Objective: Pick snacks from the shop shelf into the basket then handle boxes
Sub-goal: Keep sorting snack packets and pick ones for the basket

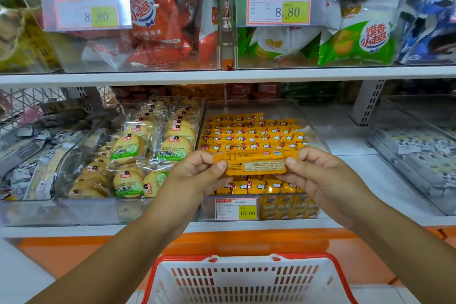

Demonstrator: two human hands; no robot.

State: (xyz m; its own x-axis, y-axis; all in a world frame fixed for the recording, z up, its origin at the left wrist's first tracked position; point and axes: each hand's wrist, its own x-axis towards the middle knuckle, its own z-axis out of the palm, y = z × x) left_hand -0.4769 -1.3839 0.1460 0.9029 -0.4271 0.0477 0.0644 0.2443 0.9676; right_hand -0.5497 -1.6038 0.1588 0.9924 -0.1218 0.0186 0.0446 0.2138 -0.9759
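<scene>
Both hands hold one orange snack packet level above the clear bin of matching packets on the lower shelf. The left hand pinches its left end, the right hand its right end. A red-rimmed white basket sits below, between the forearms.

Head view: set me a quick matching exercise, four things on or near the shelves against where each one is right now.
Things:
1 orange snack packet
2 basket
3 round biscuit packs
4 green snack bags

Places:
a in a bin on the upper shelf
b pinched between left hand and right hand
c on the lower shelf, left of the hands
d below the hands, bottom of view

Pairs: 1-b, 2-d, 3-c, 4-a
</scene>
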